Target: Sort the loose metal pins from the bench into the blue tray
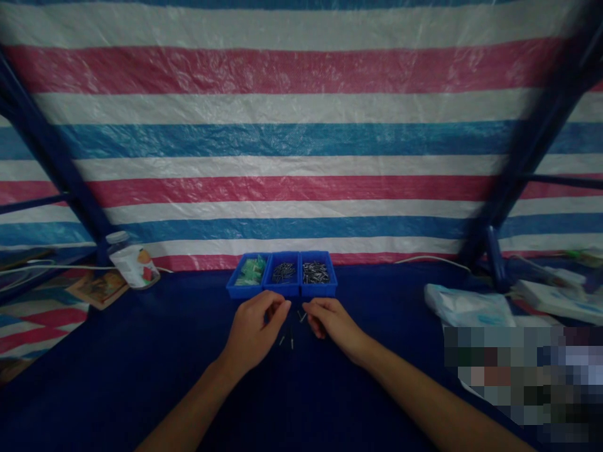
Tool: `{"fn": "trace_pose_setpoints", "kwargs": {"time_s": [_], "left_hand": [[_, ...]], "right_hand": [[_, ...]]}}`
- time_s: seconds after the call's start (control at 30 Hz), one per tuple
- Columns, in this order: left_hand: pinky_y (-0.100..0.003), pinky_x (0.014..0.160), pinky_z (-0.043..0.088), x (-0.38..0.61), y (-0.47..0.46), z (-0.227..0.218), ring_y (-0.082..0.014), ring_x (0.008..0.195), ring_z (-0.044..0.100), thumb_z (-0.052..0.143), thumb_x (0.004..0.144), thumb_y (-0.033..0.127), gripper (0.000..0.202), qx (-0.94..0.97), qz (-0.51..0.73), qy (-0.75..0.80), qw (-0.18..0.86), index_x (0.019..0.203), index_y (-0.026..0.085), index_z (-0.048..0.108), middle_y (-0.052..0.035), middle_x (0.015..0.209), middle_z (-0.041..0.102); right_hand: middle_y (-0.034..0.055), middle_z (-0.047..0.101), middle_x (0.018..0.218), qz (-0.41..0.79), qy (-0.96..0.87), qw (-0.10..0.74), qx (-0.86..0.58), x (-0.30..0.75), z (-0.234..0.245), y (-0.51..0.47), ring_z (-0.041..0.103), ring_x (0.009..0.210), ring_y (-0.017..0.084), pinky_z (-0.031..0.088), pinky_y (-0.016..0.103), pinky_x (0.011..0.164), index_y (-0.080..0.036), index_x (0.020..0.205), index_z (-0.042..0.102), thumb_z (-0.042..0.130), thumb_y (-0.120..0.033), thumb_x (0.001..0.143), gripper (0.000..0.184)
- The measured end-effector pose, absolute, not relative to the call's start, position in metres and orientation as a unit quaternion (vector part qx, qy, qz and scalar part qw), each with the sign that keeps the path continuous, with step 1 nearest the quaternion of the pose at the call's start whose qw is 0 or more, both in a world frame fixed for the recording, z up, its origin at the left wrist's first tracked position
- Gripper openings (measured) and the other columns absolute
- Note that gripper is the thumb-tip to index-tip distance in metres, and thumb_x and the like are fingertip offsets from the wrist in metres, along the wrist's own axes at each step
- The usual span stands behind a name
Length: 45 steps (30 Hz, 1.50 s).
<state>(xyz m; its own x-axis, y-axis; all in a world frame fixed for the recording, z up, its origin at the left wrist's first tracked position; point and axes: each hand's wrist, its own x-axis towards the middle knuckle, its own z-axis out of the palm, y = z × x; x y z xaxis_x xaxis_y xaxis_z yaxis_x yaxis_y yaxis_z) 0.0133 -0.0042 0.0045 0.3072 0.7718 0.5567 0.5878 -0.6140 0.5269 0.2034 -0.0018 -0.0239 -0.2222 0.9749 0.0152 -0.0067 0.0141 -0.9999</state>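
My left hand (257,328) hovers just in front of the blue bins, its fingers curled and the thumb close to the forefinger. Across from it, my right hand (333,323) is closed in a pinch, fingertips pointing left. Whatever either hand may hold is too small or hidden to make out. Between the hands, several thin metal pins or screws (292,343) lie on the dark blue tabletop (301,402). Behind them stand three joined blue bins: the left bin (242,291) with green and whitish pieces, the middle bin (281,291) with dark thin screw-like parts, the right bin (319,290) with silvery metal parts.
A white-labelled jar (134,263) stands at the back left beside a brown picture-like card (98,287). On the right lie a plastic bag (466,304) and a white box (558,301). Blue frame posts (532,144) flank a striped sheet (301,144).
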Motion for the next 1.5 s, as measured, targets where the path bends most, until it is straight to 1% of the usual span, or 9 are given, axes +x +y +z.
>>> {"fn": "trace_pose_setpoints", "kwargs": {"time_s": [0.07,0.17,0.23,0.4,0.5,0.67,0.93,1.2,1.5], "left_hand": [[-0.023,0.057,0.038,0.014,-0.004,0.005,-0.0109,0.058,0.053,0.051,0.096,0.036,0.029,0.799,0.404,0.43,0.111,0.078,0.018,0.065,0.0028,0.066,0.06],[-0.024,0.056,0.038,0.014,-0.002,0.005,-0.0114,0.057,0.053,0.051,0.096,0.038,0.03,0.797,0.396,0.443,0.109,0.078,0.019,0.065,0.0028,0.065,0.06],[-0.025,0.057,0.038,0.013,0.0,0.004,-0.0123,0.058,0.054,0.05,0.095,0.04,0.03,0.794,0.385,0.457,0.113,0.079,0.019,0.066,0.0025,0.066,0.06],[-0.028,0.065,0.041,0.011,0.004,0.001,-0.0166,0.067,0.061,0.049,0.094,0.042,0.029,0.784,0.315,0.52,0.127,0.082,0.021,0.065,0.0006,0.072,0.066],[-0.03,0.068,0.041,0.01,0.005,0.001,-0.0184,0.072,0.063,0.048,0.094,0.041,0.027,0.787,0.272,0.538,0.126,0.083,0.023,0.065,0.0002,0.076,0.068],[-0.029,0.069,0.041,0.011,0.005,0.002,-0.0186,0.073,0.065,0.047,0.094,0.042,0.026,0.795,0.245,0.539,0.133,0.086,0.024,0.065,0.0006,0.078,0.07],[-0.029,0.069,0.044,0.011,0.004,0.002,-0.018,0.072,0.065,0.047,0.094,0.04,0.025,0.8,0.239,0.536,0.123,0.086,0.024,0.066,0.0006,0.078,0.071],[-0.025,0.062,0.052,0.007,0.01,-0.009,-0.017,0.065,0.068,0.054,0.089,0.048,0.03,0.79,0.332,0.489,0.164,0.083,0.023,0.07,0.0006,0.075,0.073],[-0.019,0.063,0.055,0.002,0.011,-0.021,-0.0146,0.065,0.067,0.051,0.094,0.049,0.034,0.828,0.277,0.432,0.226,0.077,0.025,0.068,0.0021,0.072,0.07]], "right_hand": [[-0.005,0.05,0.053,0.555,-0.543,0.449,-0.443,0.201,-0.024,0.002,0.044,0.044,0.007,0.03,0.024,0.047,-0.018,0.066,0.055,0.058,-0.051,0.086,0.038],[-0.0002,0.065,0.077,0.541,-0.548,0.451,-0.452,0.198,-0.021,0.007,0.054,0.049,0.009,0.032,0.024,0.047,-0.019,0.103,0.06,0.051,-0.048,0.092,0.033],[0.0023,0.066,0.087,0.504,-0.583,0.437,-0.464,0.199,-0.02,0.005,0.057,0.055,0.01,0.038,0.025,0.051,-0.02,0.114,0.058,0.05,-0.043,0.093,0.032],[0.0042,0.064,0.102,0.251,-0.85,0.287,-0.363,0.209,-0.021,-0.011,0.06,0.095,0.016,0.046,0.031,0.087,-0.022,0.1,0.071,0.057,-0.018,0.088,0.019],[0.0045,0.061,0.107,0.163,-0.913,0.199,-0.315,0.214,-0.023,-0.016,0.058,0.1,0.016,0.046,0.03,0.091,-0.024,0.105,0.072,0.051,-0.013,0.091,0.028],[0.0045,0.059,0.108,0.096,-0.929,0.162,-0.319,0.215,-0.024,-0.013,0.054,0.098,0.016,0.044,0.03,0.092,-0.024,0.103,0.071,0.051,-0.019,0.095,0.022],[0.0048,0.063,0.102,-0.003,-0.941,0.138,-0.309,0.209,-0.029,-0.013,0.048,0.101,0.021,0.041,0.033,0.082,-0.022,0.103,0.066,0.055,-0.018,0.092,0.016],[0.0028,0.064,0.107,0.022,-0.933,0.156,-0.324,0.211,-0.029,-0.018,0.049,0.101,0.022,0.044,0.036,0.083,-0.026,0.109,0.063,0.057,-0.019,0.09,0.021],[0.0014,0.065,0.109,0.114,-0.882,0.271,-0.369,0.213,-0.037,-0.018,0.059,0.098,0.014,0.047,0.026,0.089,-0.023,0.113,0.058,0.05,-0.014,0.094,0.023]]}}
